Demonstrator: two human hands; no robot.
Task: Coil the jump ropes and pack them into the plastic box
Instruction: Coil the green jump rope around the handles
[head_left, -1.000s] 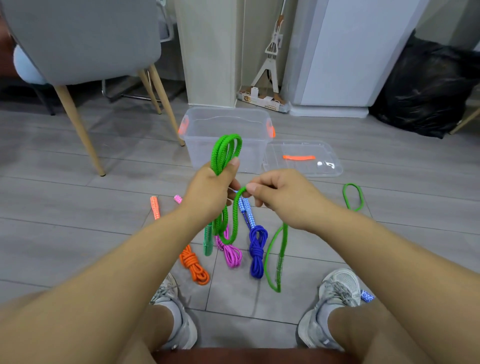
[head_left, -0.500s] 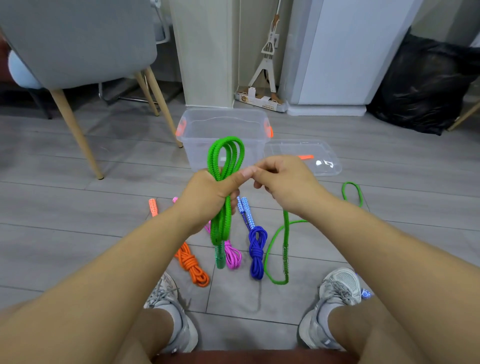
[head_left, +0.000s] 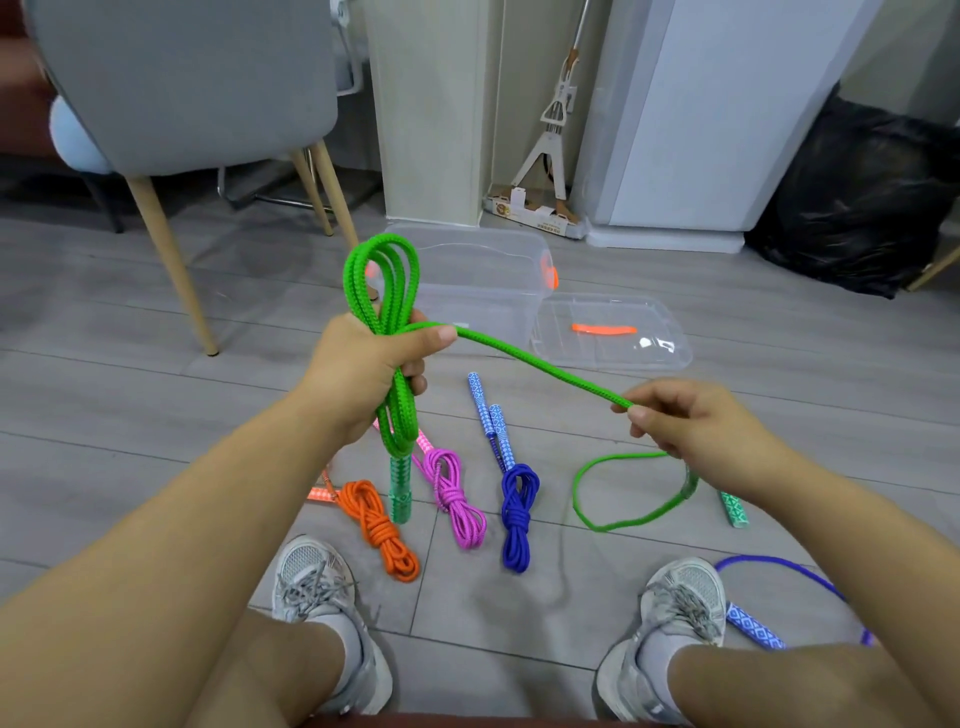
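Three finished coils lie on the floor (head_left: 130, 389) in front of the plastic box (head_left: 483, 280). Far left of the box stands a grey chair (head_left: 171, 78) on pale wooden legs.

Now the left hand (head_left: 363, 374), raised in front of the box's left end, fingers and thumb curled tight round the green jump rope (head_left: 397, 421). Long loops rise out of the fist across the box's left wall, more loops hang below it, and a green patterned handle (head_left: 400, 488) dangles from the bundle.

Down on the floor, nearer the person than the box, sits the orange coil (head_left: 376, 525). Next comes the pink coil (head_left: 454, 499), then the blue coil (head_left: 517, 514), whose blue-and-white handles (head_left: 488, 415) point back toward the box.

The box itself sits open, clear, with orange latches at its ends. Just beside its right end the clear lid (head_left: 608, 332) lies flat.

One green strand runs taut from the left thumb to the right hand (head_left: 696, 431), right of the box and nearer the person, which pinches it between thumb and fingertips. Beneath, the slack loops on the floor and ends at a second green handle (head_left: 732, 509). Farther right of the box a purple rope (head_left: 779, 564) lies loose by the right shoe (head_left: 680, 597). Far right, beyond the box, slumps a black bag (head_left: 857, 197).
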